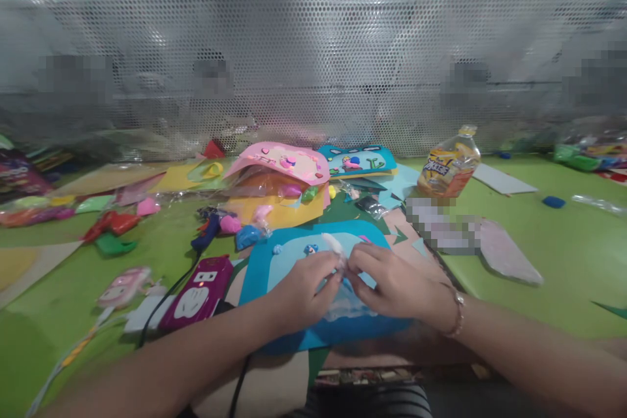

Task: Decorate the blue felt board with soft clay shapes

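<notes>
My left hand (311,290) and my right hand (386,277) meet above a blue foam sheet (257,281), fingertips pinched together. Between them is a small white piece (333,243), which looks like soft modelling clay; its lower part is hidden by my fingers. The sheet has a pale blue middle with a small blue-and-white figure (311,249) and a light blue blob (277,249) stuck on it. White wavy shapes (350,307) lie along its lower part, below my hands.
A magenta power bank-like box (200,290) with a black cable lies left. Blue clay (248,236) and pink clay (230,224) sit behind it. Decorated pink (281,160) and teal (360,162) sheets lie farther back. A drink bottle (449,163) stands right, before a perforated metal screen (304,65).
</notes>
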{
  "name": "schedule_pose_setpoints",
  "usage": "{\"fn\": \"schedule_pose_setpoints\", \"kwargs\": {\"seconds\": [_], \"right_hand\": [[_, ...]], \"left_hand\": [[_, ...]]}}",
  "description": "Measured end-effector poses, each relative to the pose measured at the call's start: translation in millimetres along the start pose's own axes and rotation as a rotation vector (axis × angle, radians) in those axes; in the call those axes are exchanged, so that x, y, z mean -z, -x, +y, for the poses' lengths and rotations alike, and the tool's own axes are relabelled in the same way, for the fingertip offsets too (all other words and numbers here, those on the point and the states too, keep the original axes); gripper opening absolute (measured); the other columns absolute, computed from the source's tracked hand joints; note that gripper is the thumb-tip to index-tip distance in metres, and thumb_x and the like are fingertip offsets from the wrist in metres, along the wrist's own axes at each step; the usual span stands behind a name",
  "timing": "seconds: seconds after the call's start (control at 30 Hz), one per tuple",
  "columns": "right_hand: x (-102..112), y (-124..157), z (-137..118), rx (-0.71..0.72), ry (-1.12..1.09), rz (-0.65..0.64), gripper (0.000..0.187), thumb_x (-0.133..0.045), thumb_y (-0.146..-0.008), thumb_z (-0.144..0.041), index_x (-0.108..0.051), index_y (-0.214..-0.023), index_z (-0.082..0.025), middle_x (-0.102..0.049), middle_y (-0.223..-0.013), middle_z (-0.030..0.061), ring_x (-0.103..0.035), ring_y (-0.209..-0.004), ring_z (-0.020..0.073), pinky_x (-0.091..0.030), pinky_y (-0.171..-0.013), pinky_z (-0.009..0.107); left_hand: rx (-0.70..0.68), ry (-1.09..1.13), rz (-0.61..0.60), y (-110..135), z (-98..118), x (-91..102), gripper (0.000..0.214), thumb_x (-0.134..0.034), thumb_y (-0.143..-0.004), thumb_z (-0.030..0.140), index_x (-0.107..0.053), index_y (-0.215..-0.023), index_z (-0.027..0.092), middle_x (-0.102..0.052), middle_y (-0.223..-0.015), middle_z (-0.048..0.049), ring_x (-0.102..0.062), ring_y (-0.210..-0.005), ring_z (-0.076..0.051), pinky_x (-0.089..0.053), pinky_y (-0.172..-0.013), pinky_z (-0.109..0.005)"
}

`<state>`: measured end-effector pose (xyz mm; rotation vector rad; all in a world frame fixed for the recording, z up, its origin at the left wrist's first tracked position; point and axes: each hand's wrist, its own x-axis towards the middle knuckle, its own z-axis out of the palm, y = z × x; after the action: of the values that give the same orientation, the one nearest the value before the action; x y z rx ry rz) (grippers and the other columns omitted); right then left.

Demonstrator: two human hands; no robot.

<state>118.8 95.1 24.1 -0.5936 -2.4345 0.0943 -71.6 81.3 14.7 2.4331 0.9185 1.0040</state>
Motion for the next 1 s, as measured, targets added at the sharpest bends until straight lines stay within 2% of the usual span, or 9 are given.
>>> {"fn": "schedule_pose_setpoints", "kwargs": {"seconds": [0.2, 0.4, 0.57, 0.73, 0.83, 0.9, 0.93, 0.97, 1.0], "right_hand": [[-2.1, -1.5, -2.8, 0.126, 0.216, 0.017, 0.016, -0.038, -0.088, -0.014, -0.052, -0.079, -0.017, -0.055, -0.068, 0.0059, -0.046, -0.064, 0.0176, -0.039, -0.060, 0.029], [-4.2, -1.9, -2.9, 0.056, 0.011, -0.008, 0.018, -0.040, -0.081, -0.008, -0.048, -0.069, -0.019, -0.050, -0.062, 0.0012, -0.042, -0.060, 0.0140, -0.032, -0.053, 0.025], [-2.0, -4.9, 3.9, 0.047, -0.174, 0.008, 0.018, -0.040, -0.077, -0.005, -0.043, -0.066, -0.020, -0.048, -0.063, 0.0004, -0.043, -0.063, 0.0133, -0.036, -0.058, 0.024], [1.4, -4.7, 15.7, -0.025, -0.108, 0.034, 0.018, -0.042, -0.073, -0.004, -0.041, -0.064, -0.020, -0.048, -0.061, -0.0001, -0.044, -0.063, 0.0135, -0.036, -0.058, 0.024], [2.7, -3.0, 17.4, 0.004, -0.009, 0.022, 0.017, -0.042, -0.073, -0.004, -0.044, -0.066, -0.020, -0.051, -0.063, 0.0009, -0.046, -0.063, 0.0139, -0.037, -0.056, 0.024], [4.5, -2.7, 16.0, 0.001, -0.025, 0.015, 0.017, -0.041, -0.074, -0.004, -0.046, -0.069, -0.019, -0.055, -0.068, 0.0022, -0.050, -0.065, 0.0136, -0.040, -0.058, 0.024], [5.7, -3.0, 15.0, -0.005, -0.056, 0.018, 0.017, -0.041, -0.073, -0.003, -0.047, -0.070, -0.019, -0.057, -0.069, 0.0025, -0.052, -0.066, 0.0130, -0.042, -0.059, 0.023], [7.0, -3.4, 14.0, -0.010, -0.093, 0.026, 0.017, -0.042, -0.073, -0.003, -0.047, -0.070, -0.019, -0.059, -0.070, 0.0024, -0.054, -0.067, 0.0123, -0.043, -0.059, 0.022], [8.2, -4.0, 13.2, -0.013, -0.134, 0.037, 0.018, -0.042, -0.072, -0.002, -0.047, -0.069, -0.019, -0.059, -0.070, 0.0018, -0.055, -0.066, 0.0114, -0.043, -0.058, 0.021]], "left_hand": [[-0.062, -0.074, 0.059, -0.6, -0.7, 0.2, 0.024, -0.036, -0.089, 0.016, -0.043, -0.067, 0.019, -0.048, -0.061, 0.0012, -0.043, -0.058, -0.012, -0.035, -0.057, -0.025], [-0.119, -0.137, 0.096, -1.5, -0.4, 1.8, 0.025, -0.038, -0.088, 0.014, -0.039, -0.063, 0.019, -0.043, -0.058, 0.0025, -0.039, -0.055, -0.011, -0.031, -0.053, -0.024], [-0.172, -0.167, 0.121, -0.8, 1.5, 3.2, 0.023, -0.037, -0.084, 0.012, -0.039, -0.062, 0.019, -0.040, -0.056, 0.0029, -0.034, -0.051, -0.011, -0.027, -0.050, -0.025], [-0.168, -0.201, 0.156, -2.9, 0.3, 3.2, 0.025, -0.037, -0.082, 0.009, -0.036, -0.060, 0.019, -0.037, -0.054, 0.0034, -0.033, -0.050, -0.010, -0.027, -0.049, -0.025], [-0.161, -0.225, 0.153, -2.8, -0.1, 3.3, 0.026, -0.038, -0.083, 0.009, -0.036, -0.059, 0.019, -0.037, -0.054, 0.0029, -0.036, -0.052, -0.012, -0.029, -0.050, -0.025], [-0.163, -0.239, 0.158, -1.2, 0.7, 3.6, 0.020, -0.040, -0.085, 0.015, -0.044, -0.066, 0.019, -0.045, -0.063, 0.0000, -0.044, -0.062, -0.014, -0.037, -0.058, -0.027], [-0.159, -0.256, 0.178, -0.2, 1.1, 3.5, 0.012, -0.045, -0.086, 0.023, -0.049, -0.076, 0.018, -0.051, -0.074, -0.0035, -0.049, -0.072, -0.017, -0.041, -0.066, -0.030], [-0.152, -0.281, 0.203, 0.9, 1.1, 3.1, 0.018, -0.051, -0.085, 0.033, -0.052, -0.090, 0.016, -0.055, -0.089, -0.0086, -0.051, -0.086, -0.022, -0.044, -0.076, -0.036], [-0.137, -0.311, 0.217, 1.9, 0.6, 2.4, 0.040, -0.059, -0.081, 0.044, -0.049, -0.106, 0.014, -0.053, -0.106, -0.0143, -0.049, -0.101, -0.028, -0.042, -0.086, -0.043]]}}
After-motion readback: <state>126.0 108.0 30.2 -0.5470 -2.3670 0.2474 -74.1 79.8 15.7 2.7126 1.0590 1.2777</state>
